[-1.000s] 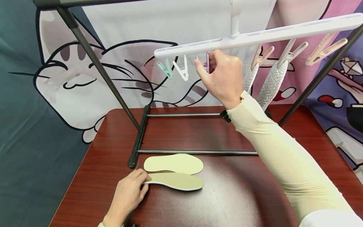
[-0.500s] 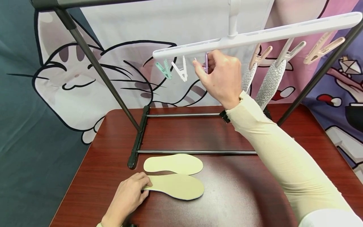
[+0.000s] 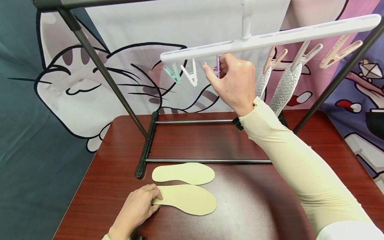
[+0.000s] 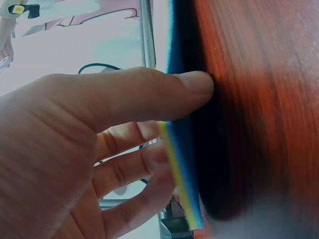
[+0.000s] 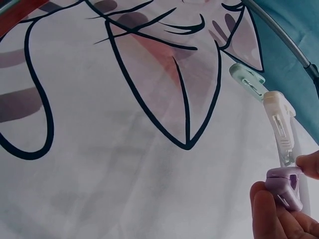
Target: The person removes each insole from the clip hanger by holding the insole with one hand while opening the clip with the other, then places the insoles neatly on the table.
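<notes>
My left hand (image 3: 135, 208) pinches the end of a pale yellow insole (image 3: 189, 200) just over the table. The thumb (image 4: 184, 89) lies on its blue underside, with the other fingers on the yellow side. A matching insole (image 3: 184, 173) lies flat behind it. Raised at the white clip hanger (image 3: 300, 35), my right hand (image 3: 232, 80) pinches a purple clothespin (image 5: 285, 185) between thumb and fingers. A white clothespin (image 3: 191, 74) and a green clothespin (image 3: 173, 72) hang to its left.
Two grey speckled pieces (image 3: 286, 86) hang from clothespins on the right, beside a beige clothespin (image 3: 340, 53). A dark metal rack (image 3: 102, 70) stands on the reddish-brown table (image 3: 234, 206), its lower bars (image 3: 207, 161) behind the insoles. A cat-print cloth (image 3: 126, 73) hangs behind.
The near insole has tilted so its yellow top faces up more, and its free end has moved toward me. My left hand has lowered slightly; the right keeps its hold on the purple clothespin.
</notes>
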A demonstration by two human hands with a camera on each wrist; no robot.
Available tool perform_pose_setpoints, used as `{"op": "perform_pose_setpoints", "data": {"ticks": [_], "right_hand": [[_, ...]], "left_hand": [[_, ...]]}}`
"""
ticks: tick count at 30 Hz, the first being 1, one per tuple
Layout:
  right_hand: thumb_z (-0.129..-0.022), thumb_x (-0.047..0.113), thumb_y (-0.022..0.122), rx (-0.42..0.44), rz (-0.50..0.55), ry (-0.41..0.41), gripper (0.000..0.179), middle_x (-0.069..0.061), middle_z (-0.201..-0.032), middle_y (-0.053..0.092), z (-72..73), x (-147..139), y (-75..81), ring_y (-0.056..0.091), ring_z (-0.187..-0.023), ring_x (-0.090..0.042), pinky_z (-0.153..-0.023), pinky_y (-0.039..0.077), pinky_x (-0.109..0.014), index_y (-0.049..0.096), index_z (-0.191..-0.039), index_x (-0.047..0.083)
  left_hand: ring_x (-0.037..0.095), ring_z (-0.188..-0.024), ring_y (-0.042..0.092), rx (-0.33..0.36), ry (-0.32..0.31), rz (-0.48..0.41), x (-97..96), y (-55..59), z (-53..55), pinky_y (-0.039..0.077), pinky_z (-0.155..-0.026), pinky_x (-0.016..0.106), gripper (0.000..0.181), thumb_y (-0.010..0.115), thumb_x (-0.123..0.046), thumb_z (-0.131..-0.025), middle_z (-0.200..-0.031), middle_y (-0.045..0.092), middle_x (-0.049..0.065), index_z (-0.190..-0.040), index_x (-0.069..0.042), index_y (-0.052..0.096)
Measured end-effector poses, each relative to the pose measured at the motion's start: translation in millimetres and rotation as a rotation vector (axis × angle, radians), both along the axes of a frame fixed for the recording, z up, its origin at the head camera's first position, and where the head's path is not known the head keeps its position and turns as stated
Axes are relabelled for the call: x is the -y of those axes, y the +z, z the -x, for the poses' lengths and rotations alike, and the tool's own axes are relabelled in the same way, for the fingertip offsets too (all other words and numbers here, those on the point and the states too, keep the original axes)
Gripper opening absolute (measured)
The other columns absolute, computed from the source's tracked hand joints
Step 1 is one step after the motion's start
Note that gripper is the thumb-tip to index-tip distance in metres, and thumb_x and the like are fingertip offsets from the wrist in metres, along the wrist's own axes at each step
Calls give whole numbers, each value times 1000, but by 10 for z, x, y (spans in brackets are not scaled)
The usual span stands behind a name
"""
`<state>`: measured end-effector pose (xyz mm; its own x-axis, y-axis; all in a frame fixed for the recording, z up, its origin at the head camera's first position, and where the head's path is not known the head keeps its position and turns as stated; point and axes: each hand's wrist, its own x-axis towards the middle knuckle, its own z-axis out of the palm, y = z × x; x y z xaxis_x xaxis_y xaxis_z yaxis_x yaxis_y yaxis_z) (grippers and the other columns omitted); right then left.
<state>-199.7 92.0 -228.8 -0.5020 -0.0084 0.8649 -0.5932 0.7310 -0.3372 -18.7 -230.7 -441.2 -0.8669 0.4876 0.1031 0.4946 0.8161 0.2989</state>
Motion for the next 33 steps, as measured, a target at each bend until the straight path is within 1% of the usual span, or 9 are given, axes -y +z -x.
{"op": "perform_pose_setpoints", "data": {"ticks": [4,10,13,17,21,24,26,29,33], "right_hand": [[-87,33,76,-4,1,8,35,-9,-71,73,5,-3,-4,68,-61,-22,-60,47,-41,66,-78,1],[-87,32,76,-19,4,16,33,-8,-71,73,10,-5,-10,68,-61,-21,-59,47,-40,67,-78,2],[-87,33,76,-29,0,20,34,-9,-71,73,9,1,-5,68,-60,-20,-58,47,-40,67,-78,1],[-88,32,76,-37,-14,28,33,-9,-71,73,6,10,0,68,-60,-20,-57,47,-39,66,-79,1],[-89,31,75,-44,-26,33,32,-9,-72,74,3,13,3,68,-60,-20,-57,47,-39,67,-80,1],[-89,32,75,-37,-18,40,34,-9,-73,74,-7,23,6,69,-62,-20,-59,48,-39,67,-80,1],[-89,33,75,-30,-21,41,34,-9,-74,74,-18,31,10,70,-63,-20,-60,50,-39,67,-81,1],[-89,35,76,-19,-30,45,36,-10,-77,75,-34,38,23,71,-63,-20,-61,52,-39,69,-85,0],[-89,37,75,15,-53,41,40,-12,-81,76,-62,36,53,72,-65,-21,-62,54,-39,73,-95,-2]], "left_hand": [[-3,-70,54,27,-18,2,11,-1,11,49,-61,27,24,92,-17,-67,-86,60,-19,-81,-25,73],[-4,-67,51,69,-22,5,26,3,30,49,-60,27,19,90,-20,-71,-86,60,-20,-79,-25,74],[-3,-69,52,67,-27,-5,25,11,34,49,-60,27,18,89,-20,-71,-86,60,-21,-79,-25,74],[-1,-72,56,31,-31,-24,15,20,45,50,-60,28,16,89,-24,-73,-84,60,-21,-80,-25,74],[1,-74,59,-40,-39,-44,-13,29,71,51,-61,28,16,88,-28,-74,-84,61,-19,-81,-25,74],[2,-73,59,-90,-59,-63,-45,44,97,50,-60,28,16,88,-29,-74,-84,61,-18,-82,-25,74],[3,-72,59,-112,-72,-79,-69,57,116,49,-58,27,16,88,-28,-75,-83,61,-17,-83,-25,74],[2,-69,58,-119,-94,-100,-115,79,145,48,-57,25,14,86,-28,-77,-83,62,-16,-84,-24,75],[2,-67,57,-105,-100,-125,-192,110,181,47,-58,23,13,84,-29,-80,-84,64,-14,-86,-21,75]]}}
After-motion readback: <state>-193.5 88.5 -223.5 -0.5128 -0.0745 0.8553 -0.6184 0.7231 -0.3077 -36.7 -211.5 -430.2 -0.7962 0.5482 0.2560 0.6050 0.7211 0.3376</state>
